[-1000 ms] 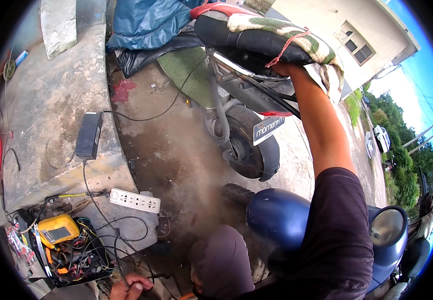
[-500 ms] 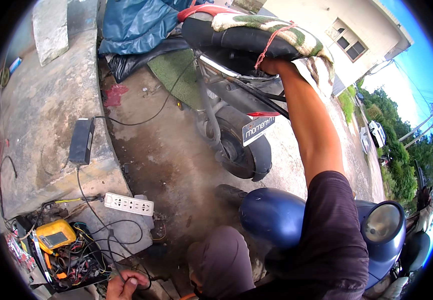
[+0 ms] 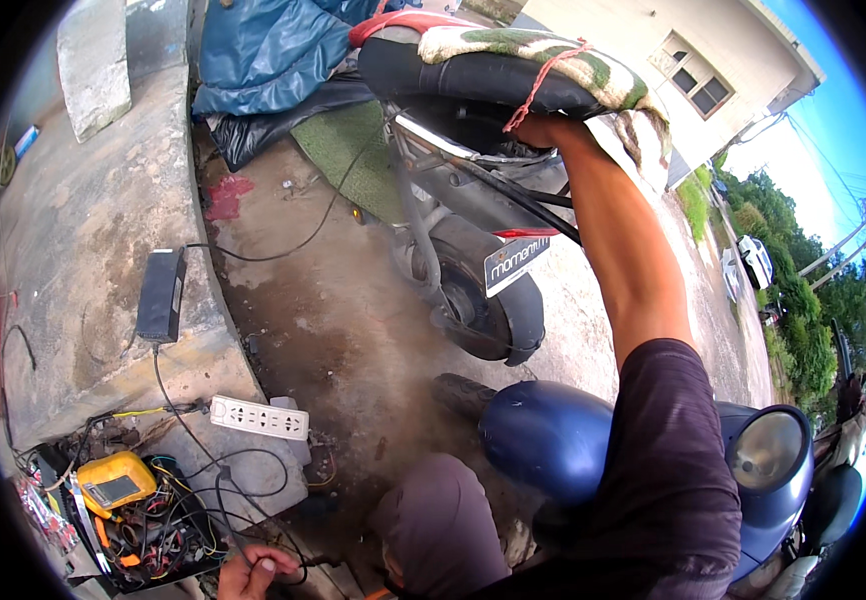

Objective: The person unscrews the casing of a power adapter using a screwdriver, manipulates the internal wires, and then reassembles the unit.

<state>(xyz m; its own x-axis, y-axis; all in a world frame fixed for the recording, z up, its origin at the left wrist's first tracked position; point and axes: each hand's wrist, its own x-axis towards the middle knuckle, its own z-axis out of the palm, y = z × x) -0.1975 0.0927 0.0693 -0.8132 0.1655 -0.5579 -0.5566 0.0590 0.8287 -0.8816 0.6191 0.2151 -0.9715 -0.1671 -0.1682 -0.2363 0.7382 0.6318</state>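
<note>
My left hand (image 3: pixel 253 572) is closed with thumb and fingertips together on a black cable (image 3: pixel 221 492) at the bottom edge. The cable loops beside a white power strip (image 3: pixel 259 418). My right arm stretches up to a scooter, and my right hand (image 3: pixel 541 132) reaches under its black seat (image 3: pixel 493 82), which has a camouflage cloth (image 3: pixel 543 52) tied on with red string. The right fingers are hidden beneath the seat. A black charger box (image 3: pixel 161 297) lies on the concrete ledge, with one thin cord running toward the scooter.
Near the lower left, a tool box (image 3: pixel 168 535) holds tangled wires and a yellow multimeter (image 3: pixel 115 480). A blue scooter (image 3: pixel 545 437) stands close at right. Blue tarpaulin (image 3: pixel 268 55) and a green mat (image 3: pixel 345 155) lie beyond. The concrete ledge (image 3: pixel 103 250) borders the left.
The view has shifted slightly. Both hands stay about where they were, the left on the cable and the right under the seat.
</note>
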